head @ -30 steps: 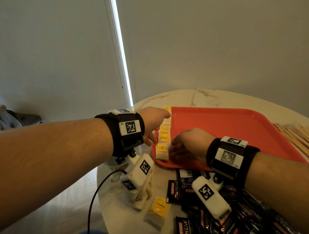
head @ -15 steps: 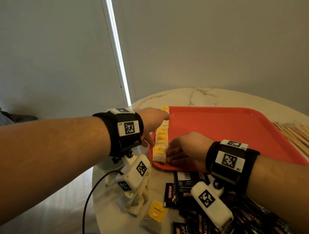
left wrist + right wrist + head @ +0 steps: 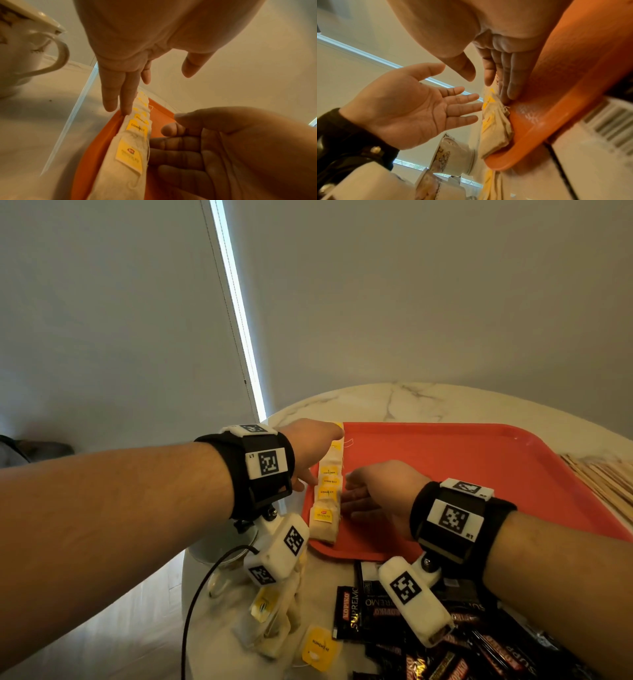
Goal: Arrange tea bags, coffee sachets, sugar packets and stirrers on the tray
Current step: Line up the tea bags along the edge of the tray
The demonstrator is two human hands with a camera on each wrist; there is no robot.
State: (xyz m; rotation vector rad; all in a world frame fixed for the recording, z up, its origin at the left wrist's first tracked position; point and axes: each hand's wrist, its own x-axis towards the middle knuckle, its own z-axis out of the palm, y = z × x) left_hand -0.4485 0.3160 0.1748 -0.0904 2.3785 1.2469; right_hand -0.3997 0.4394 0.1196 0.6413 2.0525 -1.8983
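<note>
A row of tea bags (image 3: 327, 498) with yellow tags lies along the left edge of the red tray (image 3: 462, 460). My left hand (image 3: 313, 450) is at the row's left side, its straight fingers (image 3: 123, 94) touching the tray rim (image 3: 96, 146) beside the tea bags (image 3: 130, 152). My right hand (image 3: 373, 491) lies on the tray, its straight fingers (image 3: 506, 83) pressed against the right side of the tea bags (image 3: 494, 124). Neither hand holds anything. In the right wrist view the left hand (image 3: 412, 105) shows an open palm.
Black coffee sachets (image 3: 428, 645) are heaped on the round marble table (image 3: 411, 402) in front of the tray. Loose tea bags (image 3: 274, 621) lie at the front left. Wooden stirrers (image 3: 609, 484) lie right of the tray. A cup (image 3: 25, 54) stands left of it, near a black cable (image 3: 195, 594).
My right hand's fingers have flattened out against the right side of the tea bag row. My left hand has stayed at the row's left side.
</note>
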